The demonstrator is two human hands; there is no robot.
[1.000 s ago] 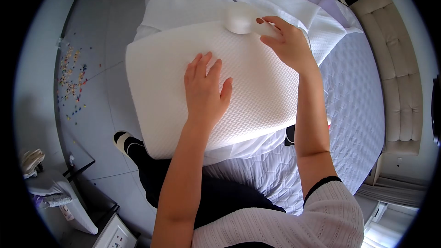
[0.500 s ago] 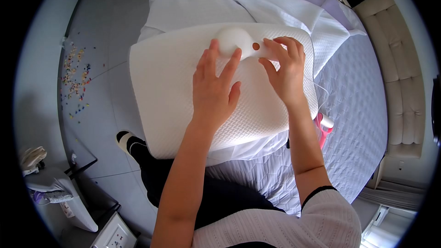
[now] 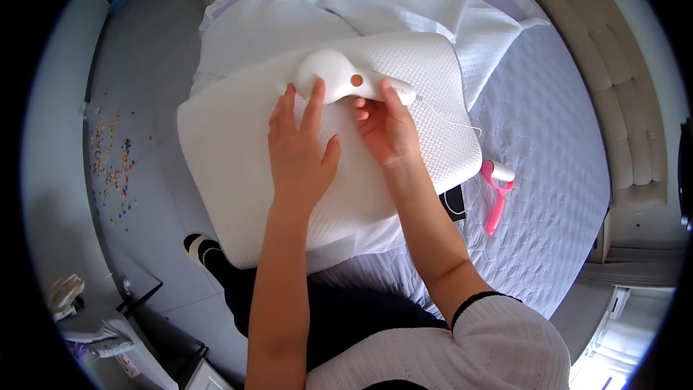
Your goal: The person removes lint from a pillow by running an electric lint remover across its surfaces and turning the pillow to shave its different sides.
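A white corded handheld device [image 3: 323,71] with a round head and a copper-coloured button lies on a white textured pillow [image 3: 231,144]. My right hand [image 3: 388,126] holds its handle from below, thumb on top and fingers curled under. My left hand [image 3: 299,144] is open, with its fingers spread and fingertips at the near edge of the round head. I cannot tell how firmly they touch it. From the handle's end a thin white cord [image 3: 447,122] runs right across the pillow.
A pink lint roller [image 3: 497,206] lies on the grey quilted bed [image 3: 548,173], right of the pillow. Beside the pillow's edge sits a dark flat object [image 3: 453,204] with cord on it. Small colourful pieces [image 3: 112,162] are scattered over the floor at left.
My right hand has turned from hovering over the handle with fingers down to holding it from below. The camera view has shifted, so the bed and lint roller show differently.
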